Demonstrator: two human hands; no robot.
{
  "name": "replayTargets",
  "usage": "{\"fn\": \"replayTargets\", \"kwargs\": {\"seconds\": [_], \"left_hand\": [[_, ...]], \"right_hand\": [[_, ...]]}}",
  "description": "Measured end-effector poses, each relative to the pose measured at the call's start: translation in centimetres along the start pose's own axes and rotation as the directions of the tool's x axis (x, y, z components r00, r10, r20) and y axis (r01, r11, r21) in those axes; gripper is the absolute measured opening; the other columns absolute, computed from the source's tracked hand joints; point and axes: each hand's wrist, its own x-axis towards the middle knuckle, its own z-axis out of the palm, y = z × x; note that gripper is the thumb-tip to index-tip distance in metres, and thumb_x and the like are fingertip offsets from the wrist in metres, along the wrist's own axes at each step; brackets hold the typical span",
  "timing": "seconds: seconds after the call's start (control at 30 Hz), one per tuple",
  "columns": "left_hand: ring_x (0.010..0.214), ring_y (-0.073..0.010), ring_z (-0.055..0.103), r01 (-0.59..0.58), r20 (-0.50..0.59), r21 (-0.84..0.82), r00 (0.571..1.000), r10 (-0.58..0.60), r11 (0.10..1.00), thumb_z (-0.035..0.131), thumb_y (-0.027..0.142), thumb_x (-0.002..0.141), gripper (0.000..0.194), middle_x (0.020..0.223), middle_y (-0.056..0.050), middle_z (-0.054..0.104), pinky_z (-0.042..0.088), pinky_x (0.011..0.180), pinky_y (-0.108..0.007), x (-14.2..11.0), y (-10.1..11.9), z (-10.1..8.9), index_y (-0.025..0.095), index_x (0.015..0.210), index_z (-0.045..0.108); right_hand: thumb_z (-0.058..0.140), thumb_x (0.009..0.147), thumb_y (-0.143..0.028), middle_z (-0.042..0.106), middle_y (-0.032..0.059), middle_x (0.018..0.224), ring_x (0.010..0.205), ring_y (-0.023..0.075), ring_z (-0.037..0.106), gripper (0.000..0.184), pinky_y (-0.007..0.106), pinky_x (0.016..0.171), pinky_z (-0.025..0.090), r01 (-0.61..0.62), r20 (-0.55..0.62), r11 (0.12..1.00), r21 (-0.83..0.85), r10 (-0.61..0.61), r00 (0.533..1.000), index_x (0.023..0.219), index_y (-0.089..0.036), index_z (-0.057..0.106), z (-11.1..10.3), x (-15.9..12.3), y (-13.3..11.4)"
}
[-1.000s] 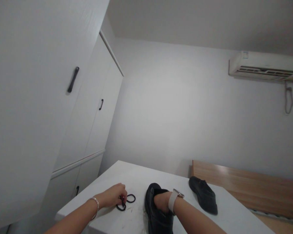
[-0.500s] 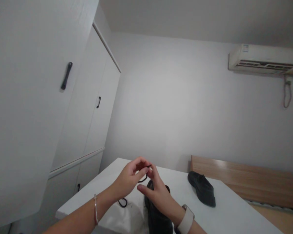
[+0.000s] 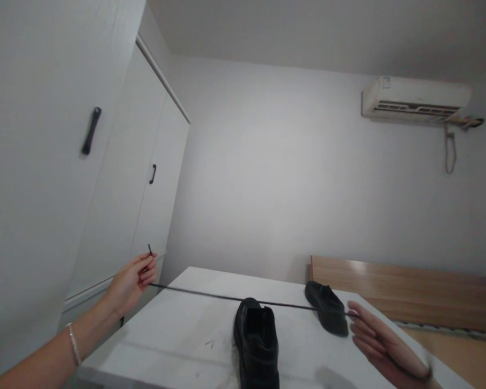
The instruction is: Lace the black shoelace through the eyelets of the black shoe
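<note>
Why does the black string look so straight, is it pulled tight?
Yes, pulled tight. The shoelace runs straight from the left hand to the right hand, above the table.

White wardrobe [image 3: 117, 178], air conditioner [image 3: 415, 101], wooden bed frame [image 3: 400, 286], far black shoe [image 3: 327, 315]

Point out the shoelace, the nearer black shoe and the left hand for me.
shoelace [image 3: 227, 296], head view, on the middle of the taut span.
nearer black shoe [image 3: 257, 337], head view, on its upper.
left hand [image 3: 132, 281], head view, on the back of the hand.

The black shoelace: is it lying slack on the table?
No. The shoelace is stretched taut in the air between the left hand and the right hand, above the near shoe.
</note>
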Motion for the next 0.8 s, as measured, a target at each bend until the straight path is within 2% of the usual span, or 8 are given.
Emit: {"fn": "replayTargets", "kwargs": {"seconds": [0.13, 0.23, 0.33, 0.47, 0.6, 0.67, 0.73, 0.8], "left_hand": [[0.040, -0.0038, 0.027, 0.011, -0.105, 0.054, 0.994, -0.005, 0.998, 0.060, 0.012, 0.076, 0.007, 0.057, 0.005, 0.037, 0.019, 0.035, -0.014, 1.4, -2.8, -2.1, 0.010, 0.079, 0.055], [0.041, -0.0039, 0.027, -0.052, -0.183, 0.094, 0.981, 0.069, 0.994, 0.059, 0.015, 0.075, 0.008, 0.058, 0.006, 0.038, 0.019, 0.037, -0.015, 2.9, -4.7, -2.4, 0.012, 0.077, 0.051], [0.044, -0.0048, 0.030, -0.145, -0.304, 0.174, 0.933, 0.193, 0.974, 0.055, 0.015, 0.079, 0.010, 0.062, 0.006, 0.039, 0.022, 0.040, -0.017, 4.9, -6.3, -2.0, 0.015, 0.079, 0.045], [0.051, -0.0079, 0.039, -0.241, -0.350, 0.335, 0.866, 0.358, 0.911, 0.049, 0.017, 0.087, 0.007, 0.069, 0.005, 0.044, 0.032, 0.048, -0.019, 6.9, -8.5, -0.3, 0.017, 0.089, 0.042], [0.059, -0.0112, 0.047, -0.305, -0.090, 0.469, 0.917, 0.388, 0.829, 0.050, 0.028, 0.087, 0.015, 0.074, 0.003, 0.053, 0.036, 0.056, -0.023, 6.2, -11.5, 3.2, 0.018, 0.097, 0.044], [0.063, -0.0135, 0.051, -0.328, 0.152, 0.499, 0.944, 0.292, 0.802, 0.052, 0.034, 0.086, 0.021, 0.073, 0.001, 0.058, 0.040, 0.061, -0.025, 4.6, -13.5, 5.4, 0.017, 0.098, 0.047], [0.068, -0.0163, 0.057, -0.337, 0.409, 0.508, 0.904, 0.122, 0.793, 0.053, 0.038, 0.086, 0.023, 0.075, -0.003, 0.064, 0.043, 0.067, -0.028, 2.8, -15.6, 7.5, 0.017, 0.092, 0.049], [0.077, -0.0191, 0.062, -0.324, 0.588, 0.514, 0.808, -0.052, 0.794, 0.054, 0.040, 0.087, 0.024, 0.082, -0.007, 0.069, 0.044, 0.072, -0.031, 1.1, -17.6, 9.3, 0.017, 0.089, 0.048]], "right_hand": [[0.071, 0.078, -0.004, 0.040, -0.0091, 0.058, 0.037, 0.0034, 0.039, 0.018, 0.011, 0.031, 0.038, 0.052, -0.120, 0.884, 0.465, 0.005, 0.993, 0.083, -0.017, 0.059, -3.8, 0.4, -1.4], [0.047, 0.088, 0.003, 0.051, -0.0052, 0.060, 0.043, 0.0045, 0.053, 0.023, 0.009, 0.040, 0.049, 0.178, -0.232, 0.853, 0.490, -0.069, 0.970, 0.085, -0.016, 0.058, -4.5, 1.7, -2.3], [0.029, 0.086, 0.012, 0.069, 0.0048, 0.080, 0.069, 0.0100, 0.071, 0.043, 0.018, 0.063, 0.064, 0.257, -0.352, 0.862, 0.438, -0.098, 0.931, 0.095, -0.015, 0.063, -3.8, 3.7, -2.4], [0.043, 0.085, 0.010, 0.072, 0.0051, 0.108, 0.098, 0.0124, 0.070, 0.043, 0.022, 0.082, 0.062, 0.280, -0.327, 0.904, 0.324, -0.171, 0.929, 0.106, -0.018, 0.067, -0.9, 7.1, -0.6], [0.061, 0.096, -0.013, 0.071, 0.0019, 0.089, 0.071, 0.0118, 0.069, 0.005, 0.021, 0.059, 0.060, 0.229, -0.258, 0.961, 0.156, -0.185, 0.948, 0.097, -0.014, 0.066, 1.8, 10.5, 3.2], [0.063, 0.097, -0.022, 0.063, -0.0039, 0.071, 0.050, 0.0069, 0.057, 0.011, 0.016, 0.044, 0.048, 0.171, -0.183, 0.983, 0.066, -0.156, 0.971, 0.092, -0.012, 0.065, 2.7, 11.9, 5.4], [0.063, 0.097, -0.023, 0.059, -0.0059, 0.066, 0.046, 0.0059, 0.052, 0.016, 0.016, 0.042, 0.045, 0.129, -0.114, 0.991, -0.019, -0.130, 0.985, 0.087, -0.012, 0.064, 3.5, 13.0, 7.4], [0.064, 0.096, -0.022, 0.062, -0.0038, 0.072, 0.056, 0.0086, 0.058, 0.017, 0.020, 0.052, 0.051, 0.108, -0.063, 0.990, -0.087, -0.113, 0.992, 0.082, -0.012, 0.064, 4.2, 13.9, 9.2]]}}
